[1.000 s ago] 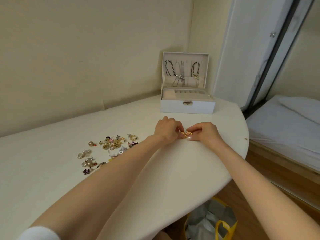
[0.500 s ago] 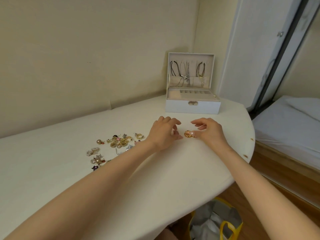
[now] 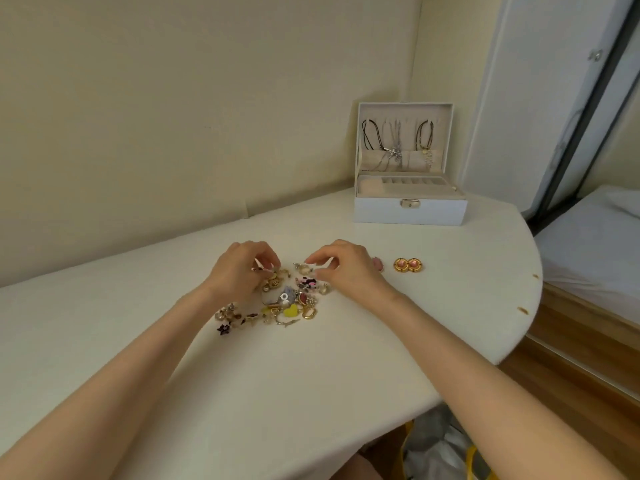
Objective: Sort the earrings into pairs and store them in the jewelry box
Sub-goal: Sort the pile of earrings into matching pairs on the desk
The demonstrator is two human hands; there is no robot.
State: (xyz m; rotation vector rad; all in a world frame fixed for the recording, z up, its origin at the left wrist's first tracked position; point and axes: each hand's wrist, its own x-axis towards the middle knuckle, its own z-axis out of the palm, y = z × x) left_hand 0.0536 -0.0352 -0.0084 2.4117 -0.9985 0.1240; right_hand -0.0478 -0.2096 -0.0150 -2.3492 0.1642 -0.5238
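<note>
A pile of mixed earrings [image 3: 287, 301] lies on the white table [image 3: 277, 375], among them a yellow heart [image 3: 290, 310] and a purple flower [image 3: 223, 328]. My left hand [image 3: 239, 275] is curled over the pile's left side, its fingertips pinching a small piece there. My right hand [image 3: 346, 271] hovers over the pile's right side, thumb and forefinger apart just above a gold earring [image 3: 303, 269]. A matched pair of round gold earrings with pink centres [image 3: 408, 265] lies side by side to the right. The white jewelry box [image 3: 410, 211] stands open behind.
Necklaces hang inside the box's upright lid [image 3: 398, 140]. A small pink piece [image 3: 378, 263] shows past my right hand. The table's rounded edge [image 3: 526, 306] drops to a wooden floor, with a bed [image 3: 595, 244] at right. A yellow-handled bag [image 3: 443, 448] sits under the table.
Both hands let go of the gold-and-pink pair, which now lies on the table, and moved left to the earring pile. The pile is more bunched up than before.
</note>
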